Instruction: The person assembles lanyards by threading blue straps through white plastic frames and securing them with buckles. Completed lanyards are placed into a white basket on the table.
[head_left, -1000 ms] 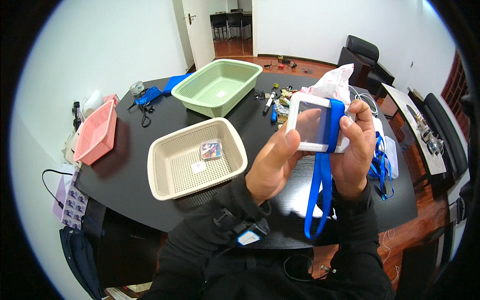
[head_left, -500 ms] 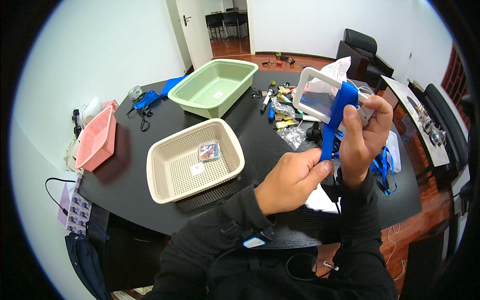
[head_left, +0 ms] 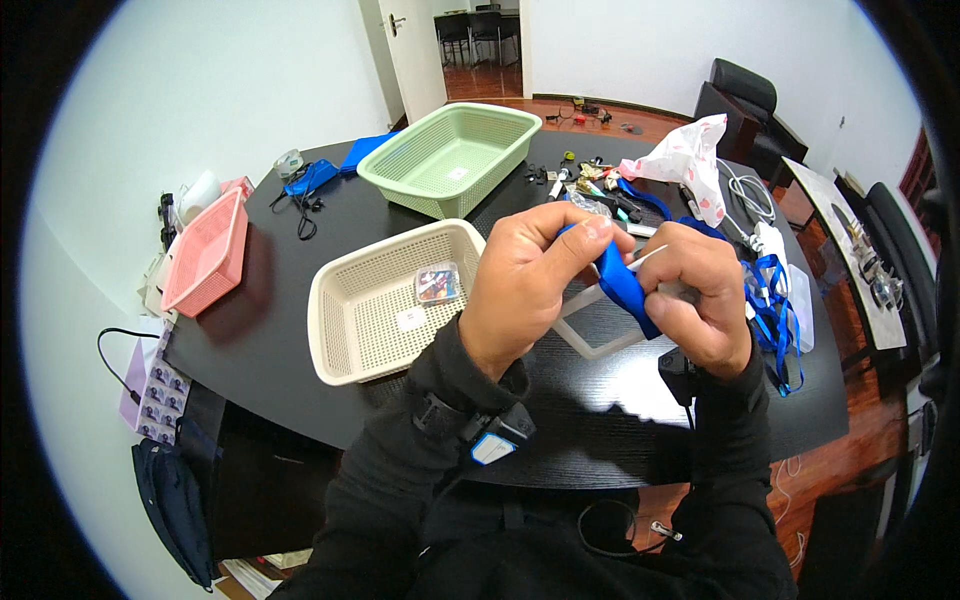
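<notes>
Both hands are raised over the table, close together, pinching a blue lanyard strap [head_left: 624,283]. Attached to it is a badge holder [head_left: 594,352] with a white rounded frame and clear window, hanging tilted below my fingers. My left hand [head_left: 530,285] grips the strap between thumb and index finger. With bent fingers, my right hand [head_left: 705,300] pinches the strap and the holder's slotted end, which is partly hidden. A cream basket [head_left: 330,335] stands left of my left hand, with a small clear case of colourful pieces [head_left: 437,284] inside.
Behind the cream basket stands a green basket [head_left: 400,190]; a pink basket [head_left: 207,255] is at the left edge. Past my hands lie pens and small items [head_left: 600,185], a white plastic bag [head_left: 690,160] and a coiled white cable [head_left: 750,190]. Blue lanyards [head_left: 768,320] lie at right.
The badge holder has come down and left, tipping from upright to tilted. My left hand has risen and regripped the strap higher; my right hand has lowered and turned. The view has shifted slightly.
</notes>
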A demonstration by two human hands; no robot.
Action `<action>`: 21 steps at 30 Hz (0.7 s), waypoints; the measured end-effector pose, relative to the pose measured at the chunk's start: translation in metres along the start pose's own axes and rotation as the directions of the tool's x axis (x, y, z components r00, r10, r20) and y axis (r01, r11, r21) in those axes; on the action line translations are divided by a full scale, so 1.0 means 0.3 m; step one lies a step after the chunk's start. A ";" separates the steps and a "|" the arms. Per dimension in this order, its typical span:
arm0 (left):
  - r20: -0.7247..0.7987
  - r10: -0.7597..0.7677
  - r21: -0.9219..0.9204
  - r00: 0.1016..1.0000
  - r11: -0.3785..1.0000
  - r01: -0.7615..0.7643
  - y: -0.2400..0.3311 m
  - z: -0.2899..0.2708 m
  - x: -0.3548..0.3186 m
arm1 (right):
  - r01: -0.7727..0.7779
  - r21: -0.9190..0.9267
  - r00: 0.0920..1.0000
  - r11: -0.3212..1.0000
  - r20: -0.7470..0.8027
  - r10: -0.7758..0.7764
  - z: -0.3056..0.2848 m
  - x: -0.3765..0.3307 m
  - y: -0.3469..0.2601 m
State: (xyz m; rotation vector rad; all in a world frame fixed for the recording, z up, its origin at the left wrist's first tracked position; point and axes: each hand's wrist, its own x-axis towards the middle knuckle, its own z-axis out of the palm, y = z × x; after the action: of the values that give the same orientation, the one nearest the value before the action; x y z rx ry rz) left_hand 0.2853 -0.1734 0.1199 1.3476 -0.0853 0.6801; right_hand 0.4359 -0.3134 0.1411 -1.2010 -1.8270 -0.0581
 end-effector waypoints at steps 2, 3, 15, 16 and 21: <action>-0.006 -0.070 0.011 0.998 0.997 0.070 -0.002 -0.012 0.006 | 0.019 -0.024 1.000 1.000 0.020 -0.019 0.003 0.002 -0.006; -0.002 -0.051 -0.037 0.999 0.998 0.051 -0.008 -0.009 0.007 | 0.023 -0.058 0.999 0.998 0.025 -0.022 0.010 0.001 -0.011; 0.193 -0.273 -0.310 0.942 0.894 0.323 -0.083 -0.007 0.038 | 0.202 -0.210 0.974 0.957 -0.062 -0.219 0.029 -0.013 -0.032; 0.247 -0.304 -0.453 0.920 0.803 0.387 -0.091 -0.001 0.036 | 0.268 -0.210 0.956 0.940 -0.063 -0.287 0.022 -0.011 -0.032; 0.515 -0.198 -0.062 0.834 0.962 0.267 -0.109 -0.023 0.021 | 0.357 -0.242 0.920 0.902 -0.077 -0.385 0.019 -0.009 -0.047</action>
State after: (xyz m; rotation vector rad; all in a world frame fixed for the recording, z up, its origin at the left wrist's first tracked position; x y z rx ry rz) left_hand 0.3043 -0.1667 0.0928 1.3519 -0.3763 0.0954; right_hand 0.4219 -0.3200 0.1419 -0.9555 -1.9538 -0.5579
